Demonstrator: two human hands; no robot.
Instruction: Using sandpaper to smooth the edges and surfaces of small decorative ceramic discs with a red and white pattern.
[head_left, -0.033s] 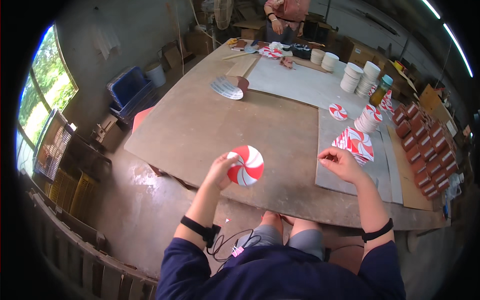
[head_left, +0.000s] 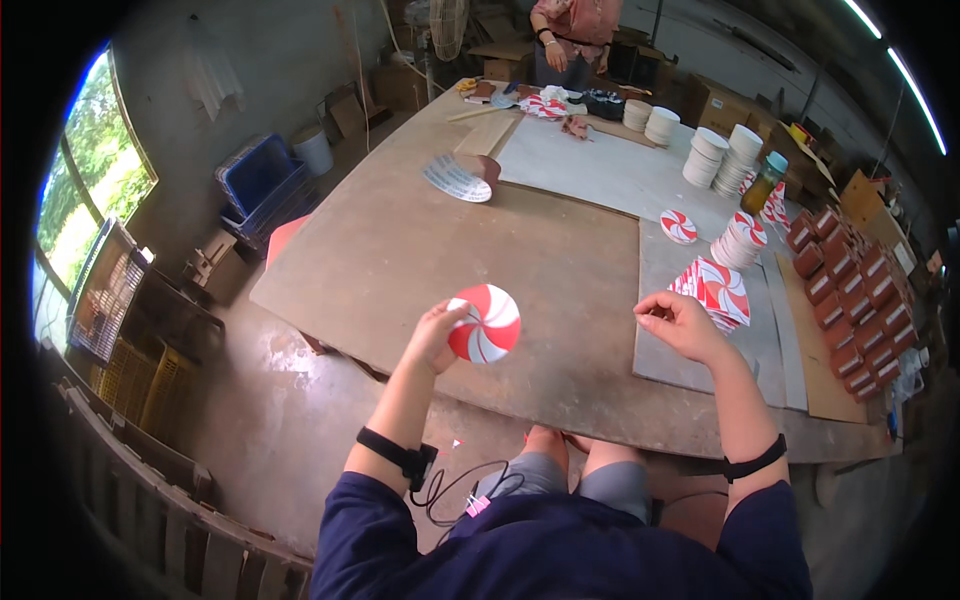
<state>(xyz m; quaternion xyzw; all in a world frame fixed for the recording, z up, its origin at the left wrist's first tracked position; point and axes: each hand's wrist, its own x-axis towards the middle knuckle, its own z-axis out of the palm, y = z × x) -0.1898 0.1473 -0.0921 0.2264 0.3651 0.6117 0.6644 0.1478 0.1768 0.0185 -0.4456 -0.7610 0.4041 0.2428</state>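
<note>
A round red-and-white swirl disc (head_left: 485, 323) is upright in my left hand (head_left: 434, 335), gripped at its left edge, above the front of the table (head_left: 400, 235). My right hand (head_left: 680, 325) is closed in a pinch over the grey board; whether anything is between its fingertips is too small to make out. Just beyond it rises a stack of square sheets printed with the same swirl (head_left: 722, 287). Farther back stand a pile of round discs topped by a swirl one (head_left: 736, 246) and a single flat swirl disc (head_left: 678, 226).
Reddish-brown blocks (head_left: 850, 290) are piled along the right edge. White round stacks (head_left: 705, 158) and a bottle of amber liquid (head_left: 762, 185) stand at the back right. A curved printed sheet (head_left: 460, 180) lies toward the back left. Another person (head_left: 575, 40) stands at the far end.
My left hand and the disc have shifted slightly left and up. My right hand keeps its pinch, almost in the same place.
</note>
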